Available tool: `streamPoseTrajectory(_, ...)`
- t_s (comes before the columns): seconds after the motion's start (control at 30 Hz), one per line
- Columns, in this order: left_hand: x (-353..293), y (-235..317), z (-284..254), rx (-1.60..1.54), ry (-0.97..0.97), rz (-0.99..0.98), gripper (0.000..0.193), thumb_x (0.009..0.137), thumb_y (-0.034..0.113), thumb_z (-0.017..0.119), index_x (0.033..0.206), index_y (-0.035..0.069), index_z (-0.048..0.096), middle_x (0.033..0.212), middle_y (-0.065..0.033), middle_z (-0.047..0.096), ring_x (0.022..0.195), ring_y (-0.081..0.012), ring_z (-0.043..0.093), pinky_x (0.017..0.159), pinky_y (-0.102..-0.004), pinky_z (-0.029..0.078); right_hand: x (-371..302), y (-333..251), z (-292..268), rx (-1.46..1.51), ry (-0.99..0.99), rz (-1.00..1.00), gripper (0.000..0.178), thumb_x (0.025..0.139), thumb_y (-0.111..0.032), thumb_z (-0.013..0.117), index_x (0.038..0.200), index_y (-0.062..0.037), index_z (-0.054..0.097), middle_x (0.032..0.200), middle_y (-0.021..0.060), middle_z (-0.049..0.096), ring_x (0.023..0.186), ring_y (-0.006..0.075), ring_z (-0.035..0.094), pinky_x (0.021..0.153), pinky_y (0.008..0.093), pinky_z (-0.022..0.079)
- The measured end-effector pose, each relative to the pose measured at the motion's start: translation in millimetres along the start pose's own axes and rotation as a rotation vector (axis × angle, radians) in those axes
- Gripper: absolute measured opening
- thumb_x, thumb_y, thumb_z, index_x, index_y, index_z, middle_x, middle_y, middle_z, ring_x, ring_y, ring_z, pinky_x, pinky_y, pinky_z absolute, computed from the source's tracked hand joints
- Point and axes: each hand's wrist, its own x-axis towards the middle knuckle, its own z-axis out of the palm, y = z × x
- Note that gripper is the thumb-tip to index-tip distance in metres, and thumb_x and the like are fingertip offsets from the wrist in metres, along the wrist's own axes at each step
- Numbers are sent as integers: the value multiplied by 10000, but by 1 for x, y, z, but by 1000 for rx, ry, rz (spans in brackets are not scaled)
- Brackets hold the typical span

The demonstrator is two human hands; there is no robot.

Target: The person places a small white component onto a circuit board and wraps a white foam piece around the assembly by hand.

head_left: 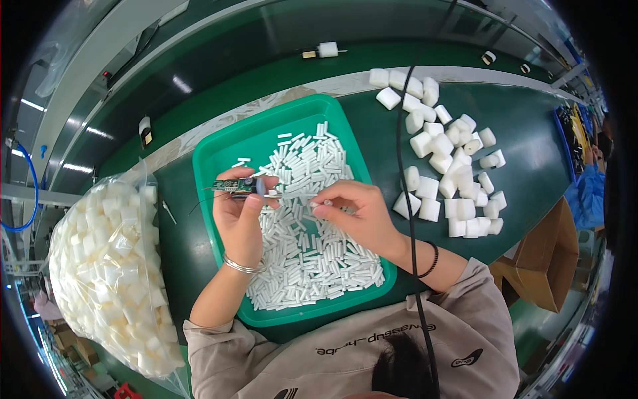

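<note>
My left hand (238, 233) is closed around a small electronic assembly (234, 187), with a green circuit board and a dark cylindrical end. A thin pale rod or lead (289, 196) runs from that end toward my right hand (365, 216). The fingertips of my right hand are pinched together on a short white tube (326, 204), mostly covered by the fingers. Whether the tube touches the rod I cannot tell. Both hands are above a green tray (211, 156) holding a heap of short white tubes (292, 266).
At left bulges a clear bag (106, 266) of white foam cylinders. Loose foam cylinders (458, 169) lie on the table at right. A black cable (407, 133) hangs across the view. Beyond the tray, a green conveyor (259, 76) carries similar assemblies (322, 50). A cardboard box (541, 256) stands at right.
</note>
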Motion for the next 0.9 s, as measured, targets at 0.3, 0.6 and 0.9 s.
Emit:
streamPoseTrajectory(0.3, 1, 1, 5, 9, 8, 8, 297, 771, 74, 585, 1013, 14, 423, 875, -174, 580, 758, -184, 579, 629, -270, 497, -4, 4, -4, 132, 50, 9, 101, 750, -10, 603, 845, 22, 593, 816, 67, 590, 712, 105, 570, 622, 211, 466)
streamPoseTrajectory(0.6, 2, 4, 3, 21, -59, -56, 297, 760, 78, 602, 990, 10, 427, 875, -169, 579, 761, -164, 582, 624, -255, 509, 0, 4, -4, 68, 84, -24, 91, 748, -25, 609, 830, 12, 595, 786, 65, 579, 691, 104, 558, 588, 209, 455)
streamPoseTrajectory(0.9, -2, 5, 4, -4, -99, -23, 292, 740, 29, 608, 974, 17, 433, 886, -170, 572, 796, -159, 576, 643, -247, 500, 0, 0, -2, 26, 88, -10, 92, 736, -21, 615, 825, -1, 601, 782, 62, 578, 682, 111, 556, 584, 214, 457)
